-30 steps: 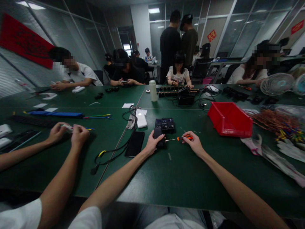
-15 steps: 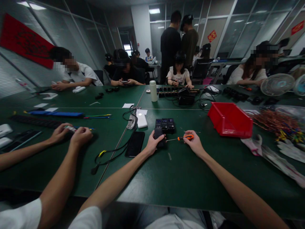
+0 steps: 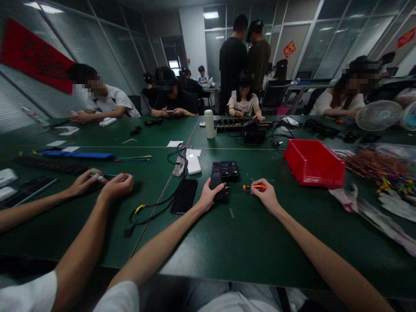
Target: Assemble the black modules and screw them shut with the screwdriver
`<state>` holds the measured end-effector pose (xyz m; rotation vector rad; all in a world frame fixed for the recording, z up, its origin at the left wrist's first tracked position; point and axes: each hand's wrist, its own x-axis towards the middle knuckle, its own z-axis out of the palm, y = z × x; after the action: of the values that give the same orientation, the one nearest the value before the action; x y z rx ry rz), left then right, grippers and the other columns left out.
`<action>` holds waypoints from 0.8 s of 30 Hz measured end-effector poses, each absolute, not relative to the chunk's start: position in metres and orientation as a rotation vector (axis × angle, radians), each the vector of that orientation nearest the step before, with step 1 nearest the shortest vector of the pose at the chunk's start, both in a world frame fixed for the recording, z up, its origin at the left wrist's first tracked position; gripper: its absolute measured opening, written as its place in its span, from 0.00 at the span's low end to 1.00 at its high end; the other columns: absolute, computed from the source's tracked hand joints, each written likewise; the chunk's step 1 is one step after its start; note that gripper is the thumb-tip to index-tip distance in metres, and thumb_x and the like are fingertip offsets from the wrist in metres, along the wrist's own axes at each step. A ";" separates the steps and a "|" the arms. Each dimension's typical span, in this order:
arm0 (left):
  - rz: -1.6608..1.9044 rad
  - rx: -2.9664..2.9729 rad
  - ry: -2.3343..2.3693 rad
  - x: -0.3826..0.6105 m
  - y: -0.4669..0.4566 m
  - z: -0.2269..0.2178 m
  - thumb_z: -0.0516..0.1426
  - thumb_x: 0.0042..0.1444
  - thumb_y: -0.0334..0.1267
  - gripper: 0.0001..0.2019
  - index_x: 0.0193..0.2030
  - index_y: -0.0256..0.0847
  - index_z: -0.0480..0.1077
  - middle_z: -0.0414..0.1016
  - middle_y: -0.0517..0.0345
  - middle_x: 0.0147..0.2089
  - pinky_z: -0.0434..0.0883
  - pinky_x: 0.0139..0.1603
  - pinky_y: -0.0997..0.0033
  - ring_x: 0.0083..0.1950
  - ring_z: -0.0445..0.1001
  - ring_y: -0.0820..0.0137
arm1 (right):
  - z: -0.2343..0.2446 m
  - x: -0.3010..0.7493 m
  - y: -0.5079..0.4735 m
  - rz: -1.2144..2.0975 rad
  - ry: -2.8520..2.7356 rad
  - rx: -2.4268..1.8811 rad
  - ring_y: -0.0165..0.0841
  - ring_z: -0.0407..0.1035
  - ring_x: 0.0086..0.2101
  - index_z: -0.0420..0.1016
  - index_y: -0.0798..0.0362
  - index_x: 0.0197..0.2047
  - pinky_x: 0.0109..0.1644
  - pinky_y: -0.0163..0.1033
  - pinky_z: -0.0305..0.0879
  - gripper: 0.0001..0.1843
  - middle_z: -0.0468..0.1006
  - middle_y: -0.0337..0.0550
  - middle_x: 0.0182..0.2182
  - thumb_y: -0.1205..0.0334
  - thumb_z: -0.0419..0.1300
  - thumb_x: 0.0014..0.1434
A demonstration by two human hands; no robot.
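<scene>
My left hand (image 3: 208, 196) is closed around a small black rectangular block (image 3: 219, 190), held just above the green table. My right hand (image 3: 265, 197) grips an orange-and-black screwdriver (image 3: 255, 187) by its handle, pointing left toward the block. The screwdriver's shaft is hard to make out, and a short bright tip or screw shows at the block's right side; I cannot tell which. Right behind the block sits a black module (image 3: 230, 171) with three bays. A black phone (image 3: 184, 196) lies left of my left hand.
A red bin (image 3: 313, 167) stands at the right, with copper wires (image 3: 378, 169) and gloves (image 3: 398, 206) beyond it. A black cable (image 3: 152, 221) and a white power bank (image 3: 193, 164) lie to the left. A co-worker's hands (image 3: 113, 187) work at far left. A pale bottle (image 3: 209, 124) stands ahead.
My right hand and the screwdriver have shifted very slightly right, and the shaft shows less clearly. My left hand and the block stay put. The co-worker's nearer hand has moved right.
</scene>
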<state>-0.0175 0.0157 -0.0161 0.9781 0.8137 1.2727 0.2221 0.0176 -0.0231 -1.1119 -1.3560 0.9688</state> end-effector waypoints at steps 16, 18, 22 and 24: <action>1.292 1.107 0.839 -0.008 0.002 -0.008 0.64 0.43 0.42 0.27 0.49 0.39 0.59 0.74 0.50 0.44 0.71 0.47 0.58 0.40 0.76 0.67 | -0.012 0.187 -0.006 1.407 -1.450 -1.036 0.29 0.70 0.27 0.71 0.53 0.38 0.26 0.33 0.65 0.10 0.75 0.41 0.31 0.56 0.58 0.54; 1.284 1.144 0.819 -0.004 -0.002 -0.009 0.64 0.44 0.40 0.27 0.50 0.39 0.58 0.74 0.50 0.44 0.70 0.50 0.58 0.43 0.75 0.66 | -0.015 0.182 -0.008 1.310 -1.591 -1.096 0.28 0.68 0.24 0.73 0.54 0.37 0.23 0.32 0.62 0.13 0.75 0.42 0.29 0.54 0.54 0.56; 1.258 1.173 0.770 0.000 -0.008 -0.010 0.64 0.45 0.37 0.29 0.52 0.42 0.55 0.73 0.51 0.45 0.69 0.51 0.57 0.44 0.75 0.66 | -0.015 0.176 -0.012 1.147 -1.712 -1.152 0.33 0.71 0.32 0.74 0.53 0.39 0.33 0.37 0.67 0.14 0.77 0.43 0.33 0.54 0.56 0.55; 1.254 1.169 0.764 0.001 -0.009 -0.010 0.63 0.46 0.37 0.29 0.52 0.42 0.54 0.73 0.51 0.45 0.69 0.51 0.57 0.43 0.75 0.67 | -0.013 0.175 -0.015 1.056 -1.756 -1.154 0.36 0.71 0.39 0.75 0.53 0.39 0.44 0.41 0.66 0.14 0.77 0.44 0.38 0.54 0.61 0.51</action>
<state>0.0006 -0.0085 -0.0095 1.1688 0.7637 1.2544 0.1754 -0.0146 -0.0126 -1.1544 -1.7560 1.0562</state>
